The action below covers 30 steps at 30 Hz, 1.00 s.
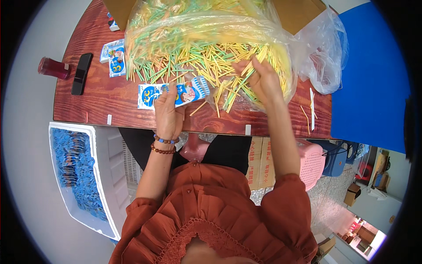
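Observation:
My left hand (167, 105) grips a flat blue-and-white packet (191, 91) with a cartoon print, thumb on top, above the table's near edge. To its right, my right hand (264, 82) reaches into a large heap of thin straw-like sticks (211, 66), mostly yellow and green with some orange. Its fingers are curled around a few sticks; how many is hidden. The heap spills toward me from a big clear plastic bag (206, 22), and a few sticks lie just below the packet.
More packets (117, 61), a black phone (81, 74) and a red-filled jar (53, 68) are at the left. A crumpled clear bag (323, 61) and loose sticks (305, 119) lie right. A white foam box (116, 167) full of blue packets stands below left; a pink stool (311, 163) stands below right.

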Each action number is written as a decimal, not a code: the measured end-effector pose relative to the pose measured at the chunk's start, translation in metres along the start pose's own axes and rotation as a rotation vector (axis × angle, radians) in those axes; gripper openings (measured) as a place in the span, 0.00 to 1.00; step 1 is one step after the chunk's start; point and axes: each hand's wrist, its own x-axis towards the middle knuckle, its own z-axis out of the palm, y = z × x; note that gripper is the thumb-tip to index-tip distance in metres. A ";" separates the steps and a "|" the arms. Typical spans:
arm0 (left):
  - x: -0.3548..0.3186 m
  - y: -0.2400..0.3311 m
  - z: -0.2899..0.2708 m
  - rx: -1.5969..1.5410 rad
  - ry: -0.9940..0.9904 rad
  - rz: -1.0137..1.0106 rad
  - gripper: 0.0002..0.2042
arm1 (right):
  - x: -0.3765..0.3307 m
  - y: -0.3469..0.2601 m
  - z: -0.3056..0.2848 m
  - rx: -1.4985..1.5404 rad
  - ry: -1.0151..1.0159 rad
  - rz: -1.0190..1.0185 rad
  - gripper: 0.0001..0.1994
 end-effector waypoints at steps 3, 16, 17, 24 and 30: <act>0.000 -0.009 0.006 -0.021 -0.019 -0.021 0.11 | -0.031 0.013 0.031 0.084 -0.126 -0.225 0.10; 0.000 -0.012 0.014 -0.045 -0.016 -0.028 0.11 | -0.049 0.035 0.094 0.166 -0.229 -0.610 0.09; -0.001 -0.012 0.015 -0.051 -0.028 -0.034 0.11 | -0.050 0.040 0.096 0.166 -0.224 -0.622 0.09; -0.002 -0.012 0.024 -0.111 -0.043 -0.019 0.12 | -0.053 0.056 0.097 -0.173 -0.165 -0.660 0.10; -0.001 -0.016 0.031 -0.147 0.012 0.048 0.13 | -0.050 0.055 0.105 -0.253 -0.176 -0.698 0.11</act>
